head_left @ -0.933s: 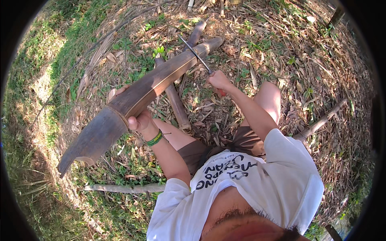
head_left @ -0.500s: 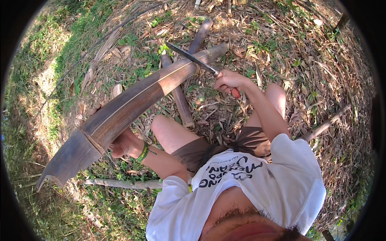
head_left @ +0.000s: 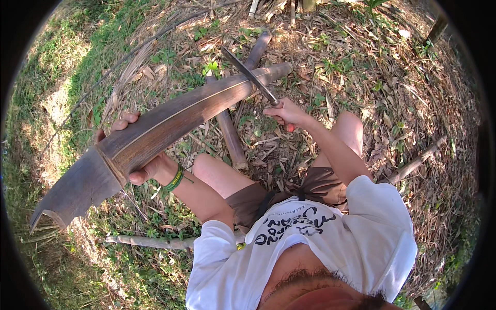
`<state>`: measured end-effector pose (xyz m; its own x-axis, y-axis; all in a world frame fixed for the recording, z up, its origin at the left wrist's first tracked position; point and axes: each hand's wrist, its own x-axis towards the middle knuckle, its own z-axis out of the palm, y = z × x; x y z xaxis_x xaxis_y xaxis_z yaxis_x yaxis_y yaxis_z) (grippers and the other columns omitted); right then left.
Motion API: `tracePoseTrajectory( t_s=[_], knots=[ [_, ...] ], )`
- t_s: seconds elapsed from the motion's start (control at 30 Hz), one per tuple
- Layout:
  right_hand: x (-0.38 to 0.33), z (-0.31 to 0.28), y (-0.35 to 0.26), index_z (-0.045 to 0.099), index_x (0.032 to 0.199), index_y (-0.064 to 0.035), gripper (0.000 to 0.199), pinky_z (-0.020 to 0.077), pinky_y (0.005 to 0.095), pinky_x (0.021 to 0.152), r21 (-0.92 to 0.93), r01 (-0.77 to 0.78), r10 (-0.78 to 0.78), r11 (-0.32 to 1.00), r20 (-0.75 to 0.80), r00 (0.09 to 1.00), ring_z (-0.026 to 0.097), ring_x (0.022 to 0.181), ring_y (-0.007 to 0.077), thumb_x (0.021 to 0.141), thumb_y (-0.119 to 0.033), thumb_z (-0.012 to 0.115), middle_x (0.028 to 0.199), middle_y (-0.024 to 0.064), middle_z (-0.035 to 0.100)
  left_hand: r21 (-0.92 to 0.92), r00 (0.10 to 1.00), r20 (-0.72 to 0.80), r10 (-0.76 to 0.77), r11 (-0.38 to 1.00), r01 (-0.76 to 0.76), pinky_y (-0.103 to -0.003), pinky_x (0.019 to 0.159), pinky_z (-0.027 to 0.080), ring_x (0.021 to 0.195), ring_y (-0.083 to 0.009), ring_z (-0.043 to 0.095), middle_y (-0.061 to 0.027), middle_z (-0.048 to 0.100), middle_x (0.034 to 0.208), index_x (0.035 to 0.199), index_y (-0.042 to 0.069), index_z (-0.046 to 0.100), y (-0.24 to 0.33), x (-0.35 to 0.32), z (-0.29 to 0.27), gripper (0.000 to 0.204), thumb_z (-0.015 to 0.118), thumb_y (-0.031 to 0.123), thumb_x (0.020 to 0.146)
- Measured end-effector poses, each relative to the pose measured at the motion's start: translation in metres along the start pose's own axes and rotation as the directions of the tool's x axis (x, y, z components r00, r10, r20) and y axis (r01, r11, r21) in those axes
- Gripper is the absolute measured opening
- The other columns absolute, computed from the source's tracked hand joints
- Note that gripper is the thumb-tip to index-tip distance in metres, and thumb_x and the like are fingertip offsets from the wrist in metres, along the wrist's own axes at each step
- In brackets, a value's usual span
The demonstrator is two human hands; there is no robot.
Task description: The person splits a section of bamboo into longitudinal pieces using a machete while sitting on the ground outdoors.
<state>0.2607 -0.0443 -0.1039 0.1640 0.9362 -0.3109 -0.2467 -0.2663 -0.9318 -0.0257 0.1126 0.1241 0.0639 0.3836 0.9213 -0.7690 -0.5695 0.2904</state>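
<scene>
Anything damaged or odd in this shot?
Yes: the bamboo piece. Its lower-left end is ragged and notched rather than cut square, and a pale lengthwise line, possibly a crack, runs toward the blade. I can't tell how deep it goes.

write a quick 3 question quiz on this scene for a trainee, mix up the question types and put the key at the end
1. What does the person's left hand grip?
a) the white shirt
b) the big bamboo piece
c) the brown shorts

2. True or false: from this view, the blade of the knife in the right hand passes over the bamboo, not under it.

3. Fill in the blank: the green wristband is on the ____ wrist.

Key
1. b
2. True
3. left
</scene>
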Motion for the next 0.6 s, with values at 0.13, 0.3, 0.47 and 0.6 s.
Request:
tracePoseTrajectory(
  t_s=[0.13, 0.3, 0.47, 0.6],
  knots=[
    [-0.004, 0.028, -0.004, 0.053, 0.070, -0.0082, 0.036, 0.0282, 0.0264, 0.040, -0.230, 0.174, -0.242, 0.957, -0.309, 0.920, 0.042, 0.043, 0.0047, 0.092, -0.027, 0.074, 0.052, -0.0047, 0.048, 0.239, 0.960, -0.262, -0.098, 0.957, 0.163, -0.052, 0.098, 0.053, 0.111, -0.0362, 0.063, -0.0215, 0.062, 0.120, 0.136, 0.003, 0.047, 0.006, -0.002, 0.023, 0.083, 0.068, 0.057, 0.076],
    [-0.018, 0.020, -0.017, 0.050, 0.065, -0.0082, 0.041, 0.0304, 0.0298, 0.046, -0.317, 0.121, -0.227, 0.941, -0.325, 0.918, 0.040, 0.046, 0.0068, 0.087, -0.030, 0.077, 0.051, -0.0046, 0.045, 0.213, 0.951, -0.303, -0.062, 0.968, 0.131, -0.050, 0.096, 0.054, 0.108, -0.0369, 0.064, -0.0235, 0.062, 0.118, 0.130, -0.004, 0.050, 0.005, -0.006, 0.036, 0.080, 0.064, 0.056, 0.078],
    [-0.036, 0.021, -0.018, 0.051, 0.064, -0.0090, 0.040, 0.0297, 0.0292, 0.046, -0.182, 0.043, -0.094, 0.982, -0.282, 0.955, 0.040, 0.043, 0.0079, 0.088, -0.029, 0.076, 0.051, -0.0034, 0.047, 0.266, 0.921, -0.386, -0.053, 0.950, 0.166, -0.047, 0.092, 0.055, 0.108, -0.0362, 0.063, -0.0248, 0.058, 0.120, 0.134, -0.003, 0.044, 0.006, -0.010, 0.033, 0.081, 0.063, 0.053, 0.079],
    [-0.031, 0.011, -0.015, 0.049, 0.060, -0.0092, 0.040, 0.0316, 0.0313, 0.048, -0.327, 0.023, -0.134, 0.945, -0.320, 0.938, 0.039, 0.046, 0.0064, 0.086, -0.023, 0.076, 0.050, -0.0049, 0.043, 0.214, 0.936, -0.348, -0.059, 0.967, 0.140, -0.047, 0.093, 0.054, 0.109, -0.0364, 0.063, -0.0250, 0.057, 0.122, 0.134, -0.003, 0.044, 0.002, -0.009, 0.023, 0.081, 0.063, 0.053, 0.079]
  ],
)
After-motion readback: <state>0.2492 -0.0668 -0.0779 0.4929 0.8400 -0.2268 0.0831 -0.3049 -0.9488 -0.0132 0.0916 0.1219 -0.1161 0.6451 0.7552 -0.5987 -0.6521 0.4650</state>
